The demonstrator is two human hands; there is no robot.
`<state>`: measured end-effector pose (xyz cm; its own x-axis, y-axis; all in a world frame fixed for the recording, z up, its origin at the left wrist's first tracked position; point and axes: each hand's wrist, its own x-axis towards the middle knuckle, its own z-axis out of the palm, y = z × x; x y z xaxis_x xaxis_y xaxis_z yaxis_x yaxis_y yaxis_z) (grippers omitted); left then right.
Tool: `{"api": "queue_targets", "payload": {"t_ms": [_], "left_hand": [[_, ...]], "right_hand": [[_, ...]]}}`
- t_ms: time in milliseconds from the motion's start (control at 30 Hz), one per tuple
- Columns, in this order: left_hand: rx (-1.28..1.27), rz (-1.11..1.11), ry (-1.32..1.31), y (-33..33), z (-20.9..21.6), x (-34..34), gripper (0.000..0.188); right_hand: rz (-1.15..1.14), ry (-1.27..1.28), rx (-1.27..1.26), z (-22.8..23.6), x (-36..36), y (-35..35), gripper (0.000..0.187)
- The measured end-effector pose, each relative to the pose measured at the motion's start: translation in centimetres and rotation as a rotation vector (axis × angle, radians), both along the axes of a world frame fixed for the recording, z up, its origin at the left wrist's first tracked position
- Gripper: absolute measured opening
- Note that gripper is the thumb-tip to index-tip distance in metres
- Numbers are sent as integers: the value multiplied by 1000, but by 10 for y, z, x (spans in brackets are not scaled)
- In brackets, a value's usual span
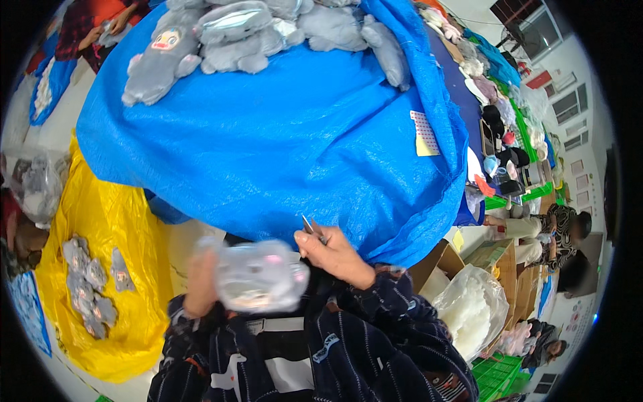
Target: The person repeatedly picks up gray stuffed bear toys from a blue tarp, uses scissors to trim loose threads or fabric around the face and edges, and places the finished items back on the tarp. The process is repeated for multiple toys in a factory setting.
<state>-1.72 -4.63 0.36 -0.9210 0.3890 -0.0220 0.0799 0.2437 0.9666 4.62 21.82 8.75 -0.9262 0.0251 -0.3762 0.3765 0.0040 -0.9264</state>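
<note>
While the L hand [199,278] grips the left edge of a gray plush toy [258,268], blur hides how far its fingers bend. The R hand [335,256] curls round small metal snips [313,231]. The toy's up in front of the tummy, by the near edge of the blue-covered tabletop [268,141]. It's prob. light, soft & floppy, so hold a furry edge, off the shiny patch [254,299] b/c that may scuff. Yellow sheet [120,208] has gray toys [82,285]; clear bag [492,285] has white fluff [467,320].
</note>
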Motion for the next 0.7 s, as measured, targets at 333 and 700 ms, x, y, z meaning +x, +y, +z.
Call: {"api": "queue_targets", "payload": {"t_ms": [333,700], "left_hand": [[-445,1277,831,-171,118,-11,35],[317,-12,-100,27,60,-22,11]], "right_hand": [[-436,735,1507,56,-152,166,25],[-569,625,916,82,-153,200,21]]}}
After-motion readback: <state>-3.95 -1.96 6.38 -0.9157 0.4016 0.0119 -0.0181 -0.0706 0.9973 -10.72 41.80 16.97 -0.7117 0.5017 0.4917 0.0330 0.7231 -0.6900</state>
